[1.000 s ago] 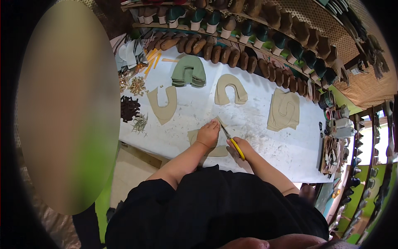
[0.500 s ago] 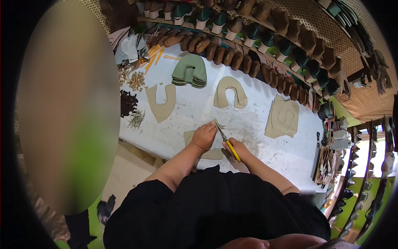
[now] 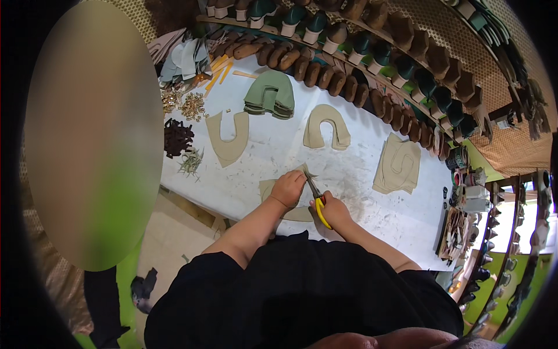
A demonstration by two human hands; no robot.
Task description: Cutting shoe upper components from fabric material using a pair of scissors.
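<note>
My right hand [image 3: 336, 210] is wrapped around yellow-handled scissors [image 3: 321, 214]. Their metal blades point away from me, toward the fingertips of my left hand [image 3: 289, 187]. That hand is closed on a beige leather piece [image 3: 301, 214], whose parts show on both sides of it and just beyond its fingertips. The blades meet the piece's far tip; exactly how they sit on it is too small to tell. Beyond my hands lie a beige U-shaped piece [image 3: 228, 152], a stack of beige arch-shaped pieces [image 3: 314, 124] and a stack of green pieces [image 3: 265, 87].
Beige pieces [image 3: 390, 173] are stacked at the right of the white table [image 3: 250, 192]. Brown shoe lasts [image 3: 325, 77] line its far edge, below shelves of more lasts. At the left are gold-coloured bits [image 3: 193, 107], dark strips [image 3: 177, 138] and green scraps [image 3: 190, 162].
The yellow scissor handles have turned and look wider apart. My right hand has shifted slightly with them. My left hand keeps its hold on the beige piece, and the view has shifted a little.
</note>
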